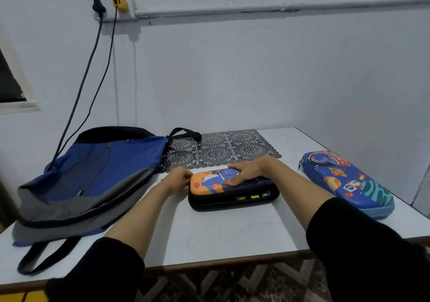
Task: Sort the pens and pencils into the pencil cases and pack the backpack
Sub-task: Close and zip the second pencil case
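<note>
From my head view, the step in hand is closing the first case. The orange-and-navy pencil case [206, 183] lies on the worktop [209, 234] just in front of me, at the near edge of the dark lace mat [221, 148]. Its lid is down but not sealed: a gap runs along the near side, and bits of yellow show inside, which I take for pens or pencils already loaded.

My right hand [247, 170] lies spread over the right half of the lid, fingers fairly straight and thumb on the printed top, pressing it down rather than gripping. My left hand [178, 178] is tucked against the case's left end with its fingers curled. I cannot tell whether they pinch a zip pull or only brace the shell, since the fingertips are hidden behind the hand.

The blue space-print pencil case [349, 180] lies well apart to my right near the worktop's edge, looking closed. The blue and grey backpack [97, 176] lies flat to my left, a strap hanging over the near edge. I see no loose pens on the worktop.

I judge the sorting mostly done. Next I must keep the lid squeezed flat while the zip runs round the gap, minding that nothing inside catches the teeth, then carry the cases to the backpack.
</note>
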